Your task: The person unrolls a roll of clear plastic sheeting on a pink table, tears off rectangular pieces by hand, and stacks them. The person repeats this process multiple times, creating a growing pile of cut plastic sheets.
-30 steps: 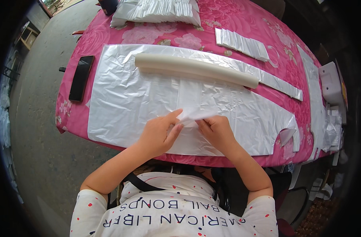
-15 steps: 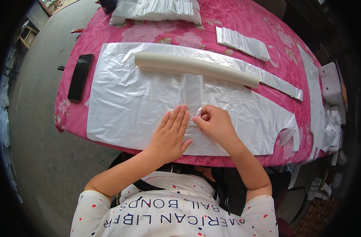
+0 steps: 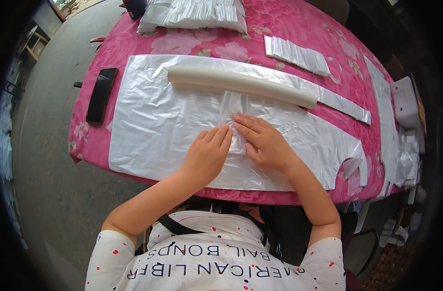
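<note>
A small folded piece of clear plastic film (image 3: 238, 144) lies upright on a large white plastic bag (image 3: 153, 131) spread across the table. My left hand (image 3: 208, 151) rests on the left edge of the folded film, its fingers extended close together and slightly bent. On the other side, my right hand (image 3: 262, 140) lies palm down with its fingertips pressing the film, the thumb apart below. The fingertips of both hands nearly meet. Just beyond them, a long beige tube (image 3: 241, 86) lies across the big bag and over the film's far end.
The table has a pink flowered cloth (image 3: 182, 41). A black phone (image 3: 101, 95) lies at its left edge. Far back sits a stack of folded plastic bags (image 3: 202, 17); a smaller row of them (image 3: 297, 56) lies right. A white plastic box (image 3: 405, 102) stands at the far right.
My right hand has moved from a pinch at the film's edge to lying flat on it, slightly farther away. My left fingers have bent a little.
</note>
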{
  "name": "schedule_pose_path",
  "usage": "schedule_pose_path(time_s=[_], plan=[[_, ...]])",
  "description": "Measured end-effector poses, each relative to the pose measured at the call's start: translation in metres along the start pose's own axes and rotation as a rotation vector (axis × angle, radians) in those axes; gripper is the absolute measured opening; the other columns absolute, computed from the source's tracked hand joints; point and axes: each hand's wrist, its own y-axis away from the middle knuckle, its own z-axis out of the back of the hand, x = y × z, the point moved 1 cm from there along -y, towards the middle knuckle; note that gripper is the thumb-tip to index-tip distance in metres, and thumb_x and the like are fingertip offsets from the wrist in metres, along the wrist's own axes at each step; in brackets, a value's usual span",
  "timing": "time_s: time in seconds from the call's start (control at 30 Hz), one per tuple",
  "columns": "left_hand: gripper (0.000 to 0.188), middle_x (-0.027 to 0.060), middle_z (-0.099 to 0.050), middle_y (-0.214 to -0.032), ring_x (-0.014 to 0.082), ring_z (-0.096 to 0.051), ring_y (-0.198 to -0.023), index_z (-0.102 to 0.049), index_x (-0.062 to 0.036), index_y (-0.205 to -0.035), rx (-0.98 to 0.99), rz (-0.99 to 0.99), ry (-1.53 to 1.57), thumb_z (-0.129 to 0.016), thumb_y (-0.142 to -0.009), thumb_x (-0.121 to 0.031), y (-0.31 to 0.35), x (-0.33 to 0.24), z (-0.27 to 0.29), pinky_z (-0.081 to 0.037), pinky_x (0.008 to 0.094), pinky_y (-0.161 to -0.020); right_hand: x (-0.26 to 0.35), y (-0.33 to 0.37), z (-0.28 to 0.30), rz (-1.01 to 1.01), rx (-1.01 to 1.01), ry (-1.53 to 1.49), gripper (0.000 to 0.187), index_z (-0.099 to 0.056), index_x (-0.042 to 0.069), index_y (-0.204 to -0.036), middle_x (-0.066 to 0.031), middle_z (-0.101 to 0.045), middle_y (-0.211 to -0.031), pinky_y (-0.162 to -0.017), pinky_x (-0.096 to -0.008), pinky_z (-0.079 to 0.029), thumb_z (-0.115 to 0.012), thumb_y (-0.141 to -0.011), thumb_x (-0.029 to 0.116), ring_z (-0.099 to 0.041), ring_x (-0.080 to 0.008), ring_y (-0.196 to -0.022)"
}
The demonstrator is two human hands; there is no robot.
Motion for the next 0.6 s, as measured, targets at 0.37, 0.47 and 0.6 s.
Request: schedule_pose_path(time_s=[0.37, 0.47, 0.6], plan=[[0.037, 0.0102, -0.061, -0.106, 0.0223, -0.060, -0.097, -0.059, 0.0008, -0.102, -0.109, -0.256, 0.237, -0.060, -0.066, -0.005, 0.036, 0.001, 0.014, -0.047, 0.0339, -0.079, 0.022, 0.021, -0.018, 0.110, -0.157, -0.080, 0.033, -0.066, 0.007, -0.095, -0.0043, -0.064, -0.099, -0.078, -0.0335, -0.049, -0.062, -0.065, -0.005, -0.059, -0.0231, -0.090], [0.041, 0.0103, -0.061, -0.107, 0.0229, -0.060, -0.097, -0.058, -0.0008, -0.105, -0.063, -0.204, 0.260, -0.062, -0.064, -0.006, 0.039, 0.002, 0.013, -0.046, 0.0339, -0.079, 0.027, 0.028, -0.021, 0.104, -0.169, -0.097, 0.031, -0.067, 0.009, -0.093, -0.0037, -0.064, -0.096, -0.074, -0.0324, -0.049, -0.063, -0.065, -0.004, -0.058, -0.0232, -0.087], [0.045, 0.0077, -0.064, -0.104, 0.0212, -0.060, -0.098, -0.057, -0.0060, -0.112, -0.003, 0.036, 0.447, -0.063, -0.067, -0.003, 0.031, -0.003, 0.021, -0.045, 0.0330, -0.080, 0.026, 0.029, -0.021, -0.042, -0.213, -0.191, 0.022, -0.066, 0.007, -0.091, -0.0053, -0.064, -0.087, -0.068, -0.0315, -0.048, -0.064, -0.069, 0.001, -0.059, -0.0237, -0.079]])
